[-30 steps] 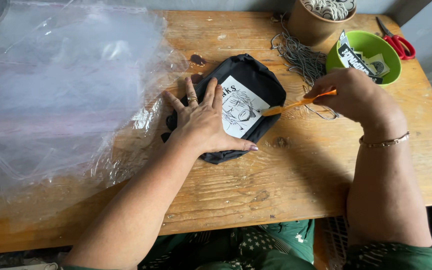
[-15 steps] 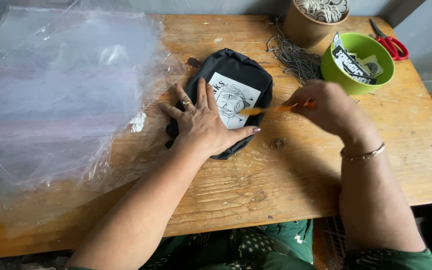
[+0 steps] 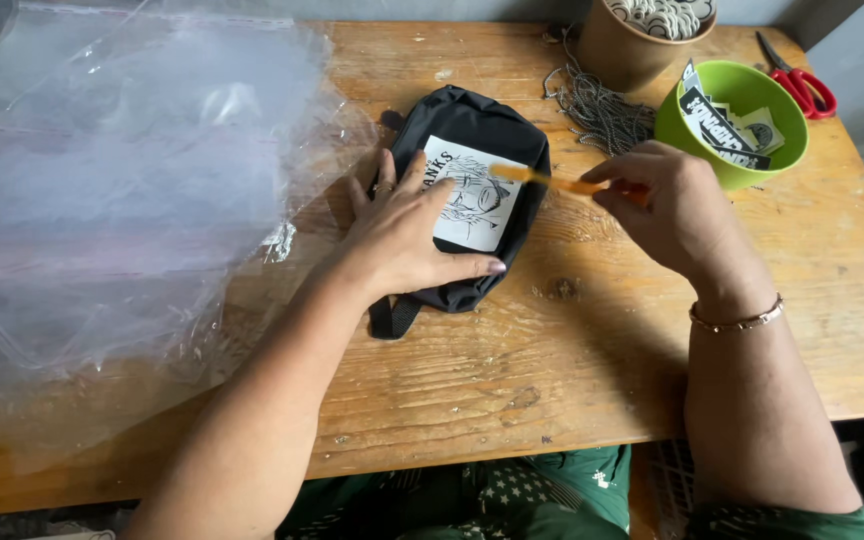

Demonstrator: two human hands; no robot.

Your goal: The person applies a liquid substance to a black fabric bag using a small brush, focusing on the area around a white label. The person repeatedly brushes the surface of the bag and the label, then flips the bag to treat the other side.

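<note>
The left hand (image 3: 407, 235) lies flat, fingers spread, pressing a black pouch (image 3: 472, 135) onto the wooden surface (image 3: 572, 360); nothing is gripped. A white patch (image 3: 472, 195) on the pouch sits just past its fingertips. The right hand (image 3: 672, 210) pinches a thin orange stick (image 3: 542, 180), whose tip reaches over the patch. Beyond the right fingers stand a green bowl (image 3: 782, 150) of stickers, a brown pot (image 3: 622, 60), a heap of chains (image 3: 597, 110) and red scissors (image 3: 802, 85). Clear plastic sheeting (image 3: 122, 190) crowds the left fingers' outer side. The palm hides the pouch's near part.
</note>
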